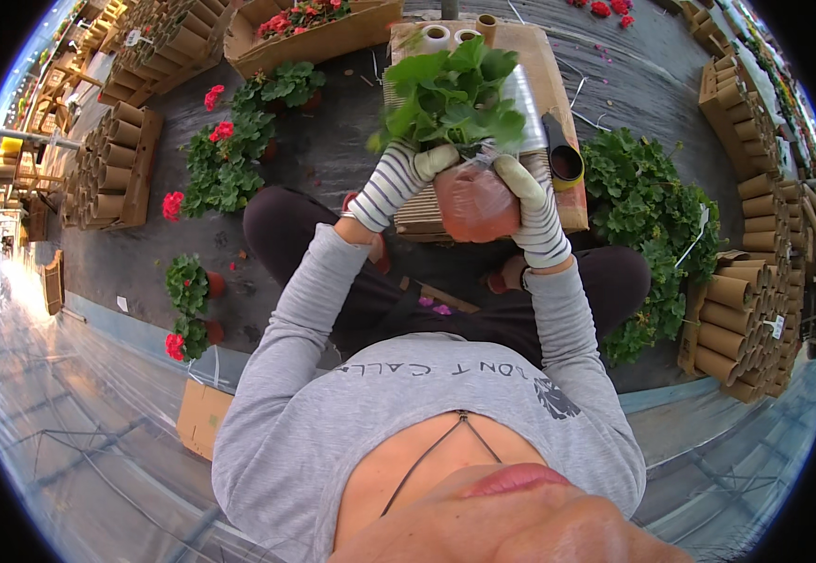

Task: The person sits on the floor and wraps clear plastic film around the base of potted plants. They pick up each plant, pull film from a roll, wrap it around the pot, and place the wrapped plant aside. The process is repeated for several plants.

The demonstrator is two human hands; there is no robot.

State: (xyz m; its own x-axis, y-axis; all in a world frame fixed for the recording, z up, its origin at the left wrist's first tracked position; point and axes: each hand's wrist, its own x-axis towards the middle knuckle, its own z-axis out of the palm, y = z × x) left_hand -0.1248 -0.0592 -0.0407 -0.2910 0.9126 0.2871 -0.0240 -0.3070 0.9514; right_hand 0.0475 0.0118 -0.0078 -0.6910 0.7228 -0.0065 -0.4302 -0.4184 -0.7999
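Note:
Between my two gloved hands I hold a potted geranium with green leaves (450, 98), its terracotta-coloured pot (478, 204) wrapped in clear plastic film. My left hand (408, 176), in a striped glove, grips the film and rim on the left side. On the right side my right hand (531, 197) has its thumb on the gathered film near the rim. Beneath the plant are a stack of corrugated cardboard sheets (415, 218) and a pile of clear plastic film (524, 105), on a cardboard box (577, 204). A tape dispenser (564, 158) lies at the box's right edge.
Rolls of film (436, 36) and a cardboard tube (486, 28) stand at the box's far end. Potted red geraniums (228, 169) are on the left floor, leafy geraniums (647, 204) on the right. Crates of cardboard tubes (116, 165) stand at both sides. A carton (309, 42) holds red flowers.

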